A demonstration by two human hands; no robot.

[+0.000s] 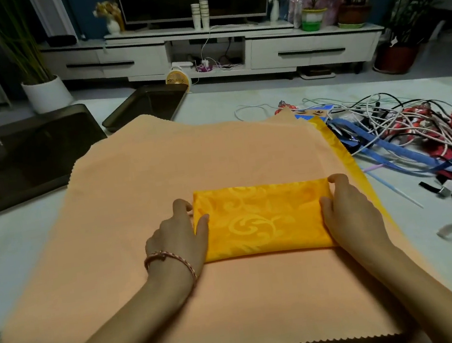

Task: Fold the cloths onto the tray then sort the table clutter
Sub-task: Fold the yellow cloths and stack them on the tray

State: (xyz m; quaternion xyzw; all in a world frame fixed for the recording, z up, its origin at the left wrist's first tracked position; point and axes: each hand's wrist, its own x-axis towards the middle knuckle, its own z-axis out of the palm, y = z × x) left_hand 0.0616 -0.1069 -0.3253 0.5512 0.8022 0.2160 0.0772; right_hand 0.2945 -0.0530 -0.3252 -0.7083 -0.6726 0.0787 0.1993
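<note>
Observed from my remote station, head view only.

The folded yellow cloth [262, 218], a patterned rectangle, lies flat near the middle of a large peach cloth [163, 179]. The peach cloth is spread open over the table [15, 254], and its near zigzag edge hangs at the table's near side.

The left hand [178, 234] grips the left end of the folded yellow cloth. Its thumb lies on top of the fabric and its fingers are curled at the far-left corner. A braided bracelet [167, 259] sits on that wrist. The right hand [349, 210] grips the right end in the same way, with the thumb on the top face and the fingers curled round the far-right corner. I cannot tell whether the cloth is lifted or resting on the peach cloth.

A second yellow cloth [342, 151] shows only as a strip along the right edge of the peach cloth, mostly covered by it.

Two dark trays stand on the far-left part of the table. The near tray [32, 155] is just beside the left edge of the peach cloth. The far tray [148, 104] touches or is slightly overlapped by that cloth's far corner. Neither tray holds a cloth.

To the right lies the cable tangle [412, 120], mixed with blue straps [386, 146] and red patterned pieces, well apart from both hands.
</note>
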